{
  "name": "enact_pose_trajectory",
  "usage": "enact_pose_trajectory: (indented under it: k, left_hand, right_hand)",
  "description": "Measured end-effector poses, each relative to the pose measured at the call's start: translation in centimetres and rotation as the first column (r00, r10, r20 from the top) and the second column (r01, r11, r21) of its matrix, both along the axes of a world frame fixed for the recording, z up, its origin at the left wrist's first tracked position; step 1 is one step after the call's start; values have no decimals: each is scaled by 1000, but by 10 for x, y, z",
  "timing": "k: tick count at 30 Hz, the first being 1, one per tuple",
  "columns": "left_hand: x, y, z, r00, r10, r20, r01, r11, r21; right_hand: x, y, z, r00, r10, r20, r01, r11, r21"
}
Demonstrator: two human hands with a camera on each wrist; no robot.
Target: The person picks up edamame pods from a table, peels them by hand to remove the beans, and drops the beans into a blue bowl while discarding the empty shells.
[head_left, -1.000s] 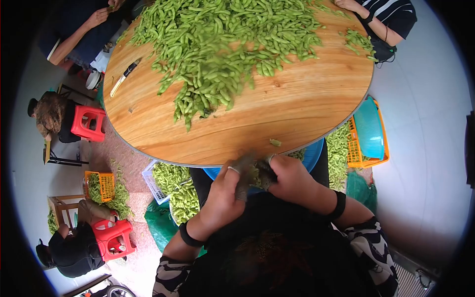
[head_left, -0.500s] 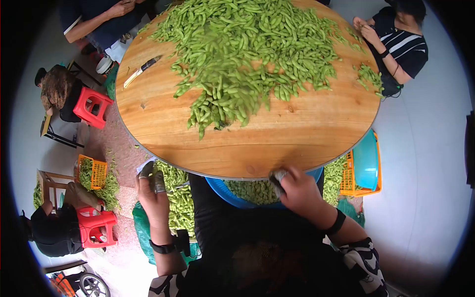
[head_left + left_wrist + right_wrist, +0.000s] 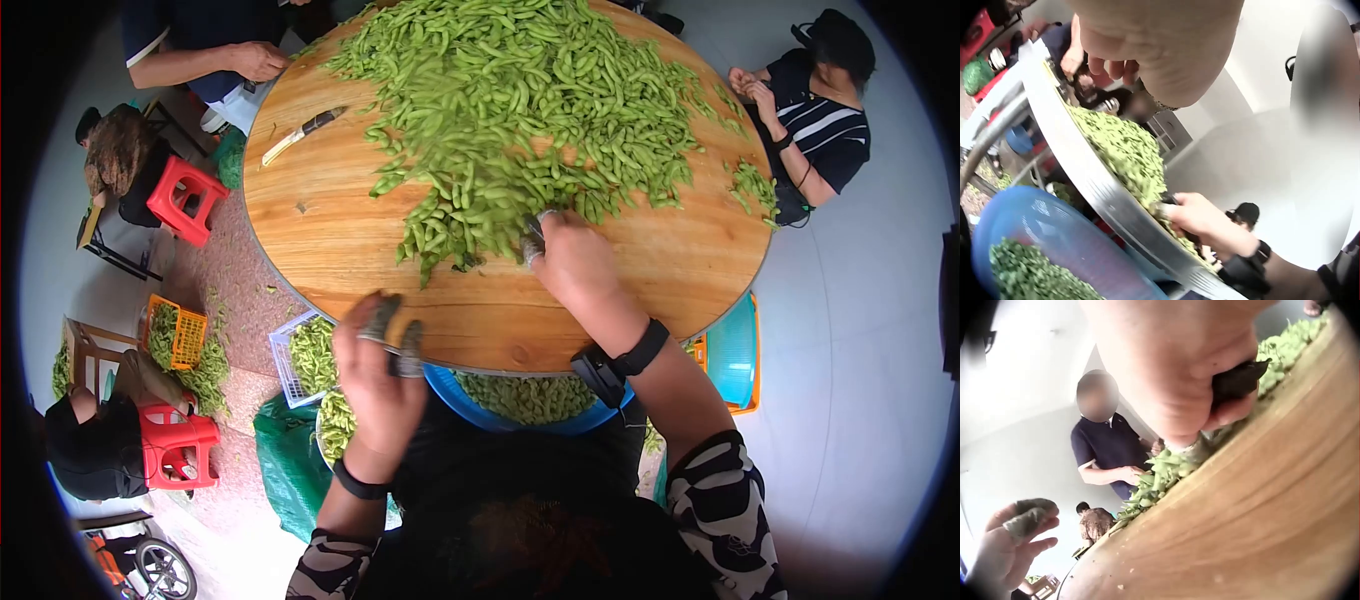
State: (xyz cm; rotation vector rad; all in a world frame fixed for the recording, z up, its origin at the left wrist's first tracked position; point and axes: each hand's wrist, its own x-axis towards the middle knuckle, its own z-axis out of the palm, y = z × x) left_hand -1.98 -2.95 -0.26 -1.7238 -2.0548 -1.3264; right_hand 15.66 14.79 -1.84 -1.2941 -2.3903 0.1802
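A heap of green edamame pods [image 3: 520, 110] covers the far part of the round wooden table [image 3: 450, 330]. My right hand [image 3: 578, 262] is at the near edge of the heap, its curled thumb and fingers pinching at pods; the fingertips are partly hidden. Grey and dark finger covers [image 3: 531, 246] show on it, and the right wrist view has a black pointed piece [image 3: 1238, 382] among the curled fingers. My left hand [image 3: 378, 375], with covers on some fingers, hovers by the table's near edge, fingers apart and holding nothing. A blue basin [image 3: 450, 395] of pods sits under that edge.
A knife [image 3: 303, 135] lies on the table's left side. Crates of pods, such as a white one [image 3: 283, 350], stand on the floor at left, with a green sack [image 3: 285, 460]. Other people sit or stand around, one [image 3: 820, 130] at the right of the table.
Both hands worked together at the table edge, then parted. The left swung out left and came back in to the edge; the right reached forward to the heap.
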Motion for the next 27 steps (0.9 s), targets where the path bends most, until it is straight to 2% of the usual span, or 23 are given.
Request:
enact_pose_trajectory:
  k: [2,4,5,6,7,8,9,10,11,12,14,15,16,17,18,19,20,21,23,24,26,27]
  left_hand:
    - [19,10,-3,982,-175,73,172,984,41]
    - [31,19,-1,921,-359,151,361,932,10]
    - [37,24,-2,921,-354,161,356,934,14]
    - [42,29,-5,871,-399,287,432,900,-59]
    - [48,35,-6,806,-427,410,512,850,-120]
    - [53,41,-6,804,-425,417,512,851,-119]
    - [58,48,-5,601,-327,729,609,778,-154]
    - [61,54,-5,329,-147,933,704,696,-139]
    - [61,58,-1,236,-58,970,759,634,-147]
    - [62,56,-1,237,-55,970,759,633,-149]
    - [65,50,-1,153,-122,981,722,692,-26]
    - [63,48,-4,157,-117,981,724,689,-34]
    - [60,46,-10,286,-186,940,713,697,-79]
    - [59,44,-13,407,-252,878,696,708,-120]
    - [61,41,-13,410,-249,877,697,706,-125]
    - [63,37,-13,317,-280,906,720,693,-37]
    - [65,34,-13,220,-310,925,735,677,52]
    - [64,33,-16,222,-309,925,735,676,49]
    - [62,32,-24,329,-420,846,741,670,45]
    - [60,30,-22,330,-420,846,743,668,42]
    - [56,27,-16,607,-577,547,731,675,-97]
    - [60,22,-17,606,-579,545,734,672,-101]
  right_hand:
    - [-1,2,1,999,-13,32,11,998,54]
    - [15,-11,5,999,-37,-15,35,992,-123]
    - [23,-21,8,998,-28,-50,23,996,-89]
    - [31,-31,10,999,-24,-39,20,996,-91]
    - [39,-41,12,982,-46,-181,12,982,-186]
    - [45,-51,11,944,-83,-318,-8,961,-277]
    - [49,-63,8,946,-82,-314,-9,960,-279]
    - [51,-74,5,911,-31,-412,-71,971,-229]
    - [54,-82,3,863,22,-505,-126,977,-173]
    - [57,-87,0,862,20,-506,-126,977,-175]
    - [62,-93,-5,843,79,-532,-201,963,-177]
    - [61,-100,15,842,8,-539,-209,926,-313]
    - [62,-101,17,840,1,-543,-207,925,-319]
    - [63,-101,17,815,16,-580,-269,896,-353]
    - [64,-101,18,787,30,-616,-332,863,-382]
    - [63,-102,20,785,28,-618,-332,862,-383]
    - [62,-102,23,763,48,-644,-405,813,-419]
    - [62,-102,24,739,67,-670,-474,757,-448]
    - [64,-100,23,740,75,-668,-495,733,-467]
    - [66,-101,23,742,83,-665,-514,708,-485]
    - [68,-105,28,744,22,-668,-505,673,-541]
    - [69,-107,30,748,-34,-663,-497,632,-594]
